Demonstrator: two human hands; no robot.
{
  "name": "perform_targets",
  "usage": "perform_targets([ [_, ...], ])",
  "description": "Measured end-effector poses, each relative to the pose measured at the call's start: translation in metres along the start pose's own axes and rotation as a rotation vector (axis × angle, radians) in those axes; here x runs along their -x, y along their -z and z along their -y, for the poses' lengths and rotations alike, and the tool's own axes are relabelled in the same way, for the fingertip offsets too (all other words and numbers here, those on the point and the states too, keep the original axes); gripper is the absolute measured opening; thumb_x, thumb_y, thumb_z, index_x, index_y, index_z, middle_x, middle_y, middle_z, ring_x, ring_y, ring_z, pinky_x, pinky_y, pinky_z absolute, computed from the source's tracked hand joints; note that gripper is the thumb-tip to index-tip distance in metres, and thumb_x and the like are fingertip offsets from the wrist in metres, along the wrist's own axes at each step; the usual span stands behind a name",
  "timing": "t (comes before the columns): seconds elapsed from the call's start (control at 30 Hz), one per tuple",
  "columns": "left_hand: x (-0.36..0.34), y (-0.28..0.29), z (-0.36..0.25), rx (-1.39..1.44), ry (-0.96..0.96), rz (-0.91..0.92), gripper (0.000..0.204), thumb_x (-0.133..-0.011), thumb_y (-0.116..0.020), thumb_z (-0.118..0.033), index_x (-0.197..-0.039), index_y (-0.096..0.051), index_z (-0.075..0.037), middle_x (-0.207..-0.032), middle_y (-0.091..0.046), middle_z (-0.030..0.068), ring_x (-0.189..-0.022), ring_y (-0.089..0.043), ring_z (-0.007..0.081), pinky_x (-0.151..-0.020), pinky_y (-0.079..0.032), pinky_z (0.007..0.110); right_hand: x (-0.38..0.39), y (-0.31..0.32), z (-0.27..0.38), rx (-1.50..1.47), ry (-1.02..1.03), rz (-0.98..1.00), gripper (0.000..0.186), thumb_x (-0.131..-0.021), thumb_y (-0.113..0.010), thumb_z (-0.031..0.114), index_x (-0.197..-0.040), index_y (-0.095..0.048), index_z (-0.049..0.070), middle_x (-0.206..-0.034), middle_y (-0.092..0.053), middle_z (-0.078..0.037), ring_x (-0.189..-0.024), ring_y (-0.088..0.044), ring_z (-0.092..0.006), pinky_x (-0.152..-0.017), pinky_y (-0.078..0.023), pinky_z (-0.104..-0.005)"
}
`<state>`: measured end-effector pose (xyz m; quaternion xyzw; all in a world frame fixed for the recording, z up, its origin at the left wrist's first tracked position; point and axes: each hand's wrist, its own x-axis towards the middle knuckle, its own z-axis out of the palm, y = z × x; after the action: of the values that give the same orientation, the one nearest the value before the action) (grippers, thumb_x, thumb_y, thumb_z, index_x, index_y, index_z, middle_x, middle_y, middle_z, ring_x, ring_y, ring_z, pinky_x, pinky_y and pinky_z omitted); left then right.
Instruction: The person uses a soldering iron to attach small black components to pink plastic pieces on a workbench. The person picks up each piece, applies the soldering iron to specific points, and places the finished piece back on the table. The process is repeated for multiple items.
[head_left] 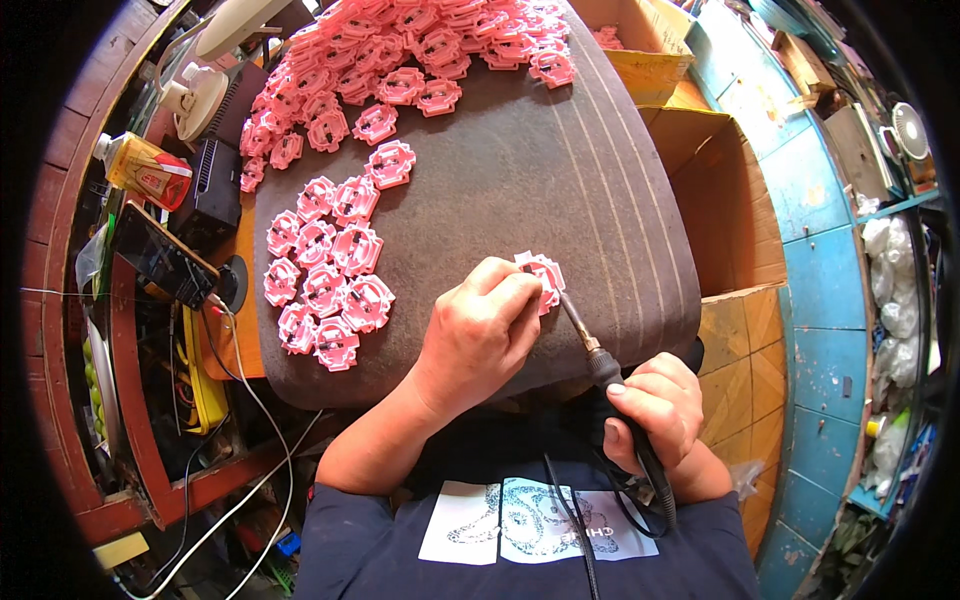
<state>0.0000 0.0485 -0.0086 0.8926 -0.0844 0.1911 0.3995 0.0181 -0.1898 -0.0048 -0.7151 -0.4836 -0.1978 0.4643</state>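
Observation:
My left hand [480,325] is closed, its thumb and fingers pinched at the left edge of a small pink plastic part [546,278] on the dark mat. Its fingertips cover some of that part, so any thin piece between them is hidden. In my right hand [660,412] is a soldering iron [577,322] with a dark handle, gripped with the fingers wrapped round it. The iron slants up and left, and its tip is at the right side of the pink part. From the handle a black cord [575,510] runs down over my shirt.
Several loose pink parts [323,288] lie left on the mat [480,190], with a large heap [400,40] behind. Cardboard boxes [715,190] stand right. A phone [163,255] on a stand, a bottle [145,170] and a white cable [270,405] are left. Blue cabinets [825,290] line the right.

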Motion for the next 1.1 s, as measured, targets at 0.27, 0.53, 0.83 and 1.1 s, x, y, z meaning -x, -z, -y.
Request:
perform_targets([
  [0.27,0.0004,0.0000,0.0003,0.008,0.010,0.006,0.014,-0.088,-0.075,0.001,-0.102,-0.073,-0.004,-0.098,-0.070,0.0133,-0.083,-0.073,0.0323,-0.072,-0.059,0.039,-0.0017,-0.0046,-0.0009,-0.022,0.003,0.027,0.031,-0.086,-0.079,0.012,-0.112,-0.066,0.001,-0.076,-0.065,-0.007,-0.058,-0.057,-0.0238,-0.054,-0.042,-0.0374],
  [0.53,-0.0003,0.0001,0.0002,-0.007,-0.006,0.005,0.014,-0.088,-0.075,0.001,-0.101,-0.073,-0.004,-0.097,-0.071,0.0125,-0.083,-0.073,0.0318,-0.072,-0.059,0.039,-0.0038,-0.0056,-0.0001,-0.028,-0.008,0.023,0.029,-0.084,-0.079,0.011,-0.109,-0.067,0.001,-0.073,-0.064,-0.007,-0.056,-0.057,-0.0238,-0.054,-0.042,-0.0375],
  [0.83,-0.0004,0.0000,0.0002,0.008,-0.014,0.007,0.015,-0.088,-0.074,0.003,-0.102,-0.072,-0.003,-0.098,-0.070,0.0134,-0.084,-0.073,0.0325,-0.073,-0.059,0.039,-0.0023,-0.0049,-0.0003,-0.026,-0.014,0.027,0.031,-0.085,-0.078,0.010,-0.112,-0.066,0.001,-0.073,-0.064,-0.007,-0.056,-0.057,-0.0241,-0.054,-0.042,-0.0377],
  [1.1,-0.0005,0.0002,0.0006,0.003,-0.027,0.006,0.014,-0.089,-0.074,0.003,-0.102,-0.071,-0.003,-0.098,-0.070,0.0146,-0.084,-0.073,0.0340,-0.073,-0.059,0.040,-0.0030,-0.0045,-0.0003,-0.028,-0.011,0.026,0.031,-0.086,-0.078,0.011,-0.113,-0.065,0.001,-0.074,-0.064,-0.007,-0.057,-0.058,-0.0240,-0.054,-0.042,-0.0377],
])
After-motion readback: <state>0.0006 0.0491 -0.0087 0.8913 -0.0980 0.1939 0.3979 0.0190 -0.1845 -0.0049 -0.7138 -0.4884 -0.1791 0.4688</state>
